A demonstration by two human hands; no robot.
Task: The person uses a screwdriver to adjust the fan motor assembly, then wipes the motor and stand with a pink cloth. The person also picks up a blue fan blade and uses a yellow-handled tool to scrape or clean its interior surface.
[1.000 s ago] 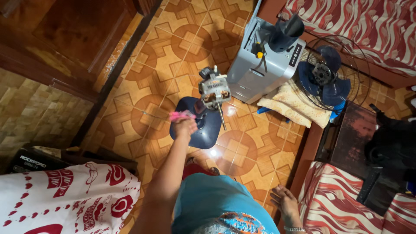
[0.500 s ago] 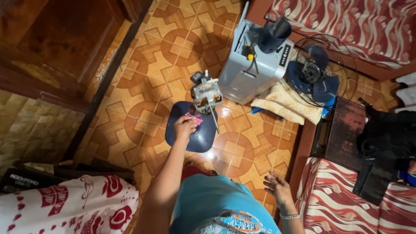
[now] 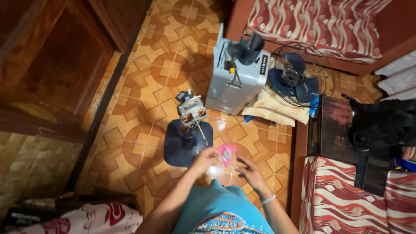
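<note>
Nearby: fan stand point(image 3: 189, 138); grey box point(image 3: 236, 80); blade point(image 3: 292, 80)

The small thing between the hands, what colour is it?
Pink; the small thing shows in the head view.

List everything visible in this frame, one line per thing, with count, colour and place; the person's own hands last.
pink piece: one, pink, small, at the fingertips of both hands; what it is cannot be told
fan stand: one, dark blue base with bare grey motor on top, on the floor ahead of the hands
grey box unit: one, grey, on the floor beyond the stand
fan blade: one, dark blue, lying on a wire guard to the right of the unit
cloth: one, cream, folded under the guard
floor tiles: orange-brown, patterned
cushions: red with white stripes, top and lower right
black bag: one, right edge
left hand: holding the pink piece
right hand: fingers beside it, bracelet on the wrist
</note>
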